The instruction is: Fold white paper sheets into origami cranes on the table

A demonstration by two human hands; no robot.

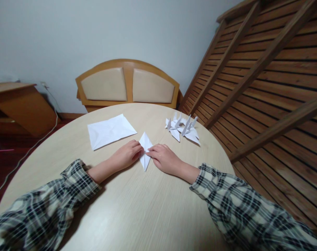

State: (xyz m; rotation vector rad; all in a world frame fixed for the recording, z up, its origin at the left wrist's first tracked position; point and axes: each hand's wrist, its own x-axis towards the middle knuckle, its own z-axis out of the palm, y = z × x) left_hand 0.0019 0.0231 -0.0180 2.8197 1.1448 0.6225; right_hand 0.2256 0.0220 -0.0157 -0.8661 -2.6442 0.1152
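A white folded paper (145, 140), shaped like a narrow diamond, lies on the table with one point toward me and one away. My left hand (127, 153) has its curled fingers closed on the left edge of the diamond. From the right, my right hand (165, 158) pinches the other edge near the middle, its fingertips on the centre crease. The fingers cover both side corners of the paper.
Several white paper cranes (183, 128) stand together at the back right of the round table (145, 216). A creased white paper sheet (111, 130) lies at the back left. Beyond are a headboard (129, 82), a slatted wooden frame (265, 87) and a desk (22, 104).
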